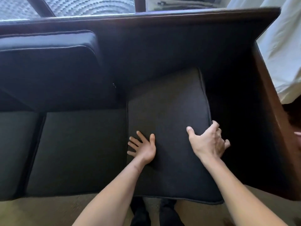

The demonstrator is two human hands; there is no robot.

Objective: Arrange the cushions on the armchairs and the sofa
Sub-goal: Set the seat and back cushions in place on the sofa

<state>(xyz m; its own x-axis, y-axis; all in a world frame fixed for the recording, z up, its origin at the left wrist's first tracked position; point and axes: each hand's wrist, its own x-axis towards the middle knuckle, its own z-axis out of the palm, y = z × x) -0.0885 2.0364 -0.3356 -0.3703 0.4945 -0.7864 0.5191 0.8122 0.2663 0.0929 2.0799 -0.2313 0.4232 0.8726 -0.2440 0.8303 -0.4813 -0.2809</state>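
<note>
A dark seat cushion point(169, 115) lies skewed on the right end of the dark sofa point(179, 39), its front edge hanging past the seat. My left hand point(143, 147) rests flat on its left part with fingers spread. My right hand point(210, 142) grips the cushion's right edge, thumb on top and fingers curled over the side. Two more seat cushions, a middle one point(79, 152) and a left one point(16, 152), sit in place. A back cushion point(48, 62) leans upright against the sofa's back at the left.
The sofa's brown wooden arm point(273, 115) runs along the right side, with white cloth point(283, 51) beyond it. Behind the backrest is a window with a textured grey surface point(91, 5). Beige carpet point(40, 212) and my dark-clad feet point(154, 212) show below.
</note>
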